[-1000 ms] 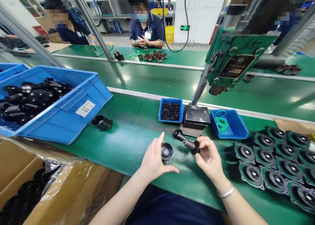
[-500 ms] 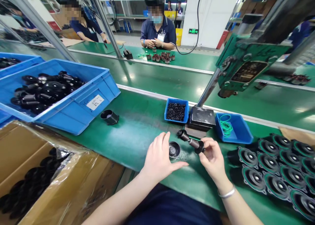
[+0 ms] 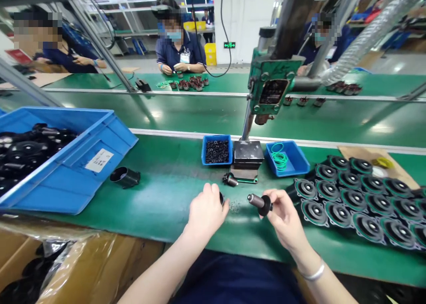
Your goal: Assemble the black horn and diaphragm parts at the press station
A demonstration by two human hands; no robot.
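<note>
My left hand [image 3: 207,211] is closed around a small round black cup [image 3: 221,199], mostly hidden by its fingers, low over the green bench. In my right hand [image 3: 282,211] is a motor rotor [image 3: 259,202], a dark cylinder with a black disc; fingers and thumb pinch it at the disc end. The bare cylinder end points up and left, toward the left hand but apart from it. A second dark part, similar to a rotor [image 3: 230,179], lies beside the press base [image 3: 248,153]. Dark specks dot the bench between the hands.
Behind stand a blue bin of black rings [image 3: 216,151] and a blue bin with green rings [image 3: 288,158]. A green press head [image 3: 273,84] overhangs the bench. Black housings [image 3: 353,197] fill the right. A large blue crate [image 3: 100,162] and a black cylinder [image 3: 125,177] are left.
My left hand has gone from spread fingers to closed around the black cup. The right hand still holds the rotor, now apart from the part by the press. The camera view has turned right.
</note>
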